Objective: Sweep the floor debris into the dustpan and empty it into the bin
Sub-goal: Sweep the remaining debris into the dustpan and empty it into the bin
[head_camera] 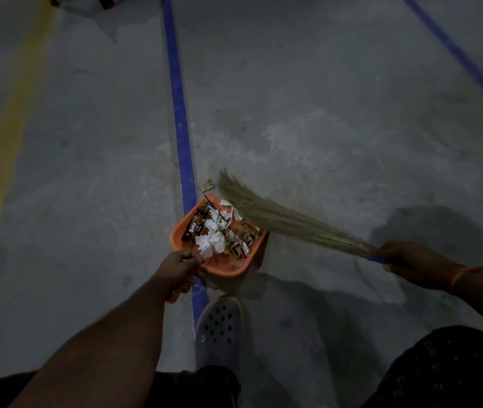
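An orange dustpan (225, 265) rests on the grey floor, on a blue line. It holds crumpled white paper (211, 242), a dark snack wrapper (193, 228) and brown scraps. My left hand (180, 267) grips the dustpan's handle. My right hand (411, 260) holds the blue grip of a straw broom (278, 220). The broom's bristles lie across the pan's far right edge. One small scrap (207, 184) lies on the floor just beyond the pan.
A blue floor line (179, 113) runs away from me, a second one (466, 66) crosses the far right, and a yellow line (11, 134) lies at left. My grey perforated shoe (219, 328) stands right behind the pan. A dark object (108, 1) sits at the top edge.
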### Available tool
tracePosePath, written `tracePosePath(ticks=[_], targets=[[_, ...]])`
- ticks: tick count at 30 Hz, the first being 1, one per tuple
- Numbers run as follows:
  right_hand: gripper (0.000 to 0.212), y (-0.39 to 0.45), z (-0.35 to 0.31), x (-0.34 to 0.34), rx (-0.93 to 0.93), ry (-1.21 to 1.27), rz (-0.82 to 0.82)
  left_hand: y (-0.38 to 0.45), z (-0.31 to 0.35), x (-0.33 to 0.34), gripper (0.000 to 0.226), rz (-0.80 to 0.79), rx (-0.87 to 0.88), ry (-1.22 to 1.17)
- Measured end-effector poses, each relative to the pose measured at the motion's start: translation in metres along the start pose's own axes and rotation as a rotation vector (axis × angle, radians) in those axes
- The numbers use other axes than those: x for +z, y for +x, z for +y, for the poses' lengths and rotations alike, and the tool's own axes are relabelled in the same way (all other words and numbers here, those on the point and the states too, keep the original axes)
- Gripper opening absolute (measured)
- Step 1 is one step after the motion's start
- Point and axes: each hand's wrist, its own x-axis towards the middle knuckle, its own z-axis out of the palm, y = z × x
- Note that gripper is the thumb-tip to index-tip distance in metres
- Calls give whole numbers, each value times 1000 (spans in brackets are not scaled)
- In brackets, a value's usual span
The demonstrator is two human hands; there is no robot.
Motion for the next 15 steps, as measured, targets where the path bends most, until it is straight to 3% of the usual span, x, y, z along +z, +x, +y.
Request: tracePosePath(ticks=[7, 15], targets=[[45, -11, -5, -30, 15, 45, 33, -17, -15, 1, 20, -2, -2, -88], [21, 20, -4, -49, 119, 8, 137, -46, -41, -15, 18, 22, -31, -62]])
